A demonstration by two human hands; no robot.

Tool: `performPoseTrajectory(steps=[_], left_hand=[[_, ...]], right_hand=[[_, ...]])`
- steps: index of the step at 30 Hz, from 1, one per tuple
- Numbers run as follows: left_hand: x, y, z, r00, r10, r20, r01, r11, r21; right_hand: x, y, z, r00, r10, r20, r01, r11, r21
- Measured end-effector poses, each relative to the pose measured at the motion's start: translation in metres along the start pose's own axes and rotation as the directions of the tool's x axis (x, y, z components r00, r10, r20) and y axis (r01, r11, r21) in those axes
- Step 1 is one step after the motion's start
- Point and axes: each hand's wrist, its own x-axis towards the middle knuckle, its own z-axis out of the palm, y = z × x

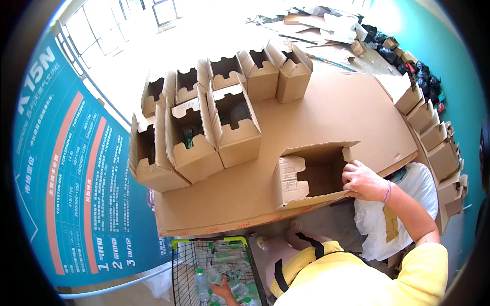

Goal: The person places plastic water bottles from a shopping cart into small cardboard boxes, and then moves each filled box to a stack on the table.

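My right hand [363, 180] pinches the right edge of an open cardboard box [291, 178], which lies near the front edge of the cardboard-covered table [306, 120]. The box shows no contents. At the lower left, my left hand [222, 290] reaches into a black wire cart [185, 273] with a yellow-green rim. Its fingers close on a clear plastic bottle [215, 277], partly hidden among several others. A bottle with a green cap [201, 285] stands upright beside that hand.
Several open cardboard boxes [240, 145] stand in two rows at the table's left; one holds a green bottle [188, 137]. More boxes [442, 157] line the right side. A white sack [416, 196] lies by my right arm. A blue banner [76, 178] stands left.
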Motion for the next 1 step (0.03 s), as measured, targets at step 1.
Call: performPoseTrajectory(steps=[1], left_hand=[[0.0035,0.0029,-0.0074,1.000,0.009,-0.011,-0.009,1.000,0.009]], right_hand=[[0.0005,-0.0026,-0.0007,1.000,0.018,-0.007,-0.018,1.000,0.025]])
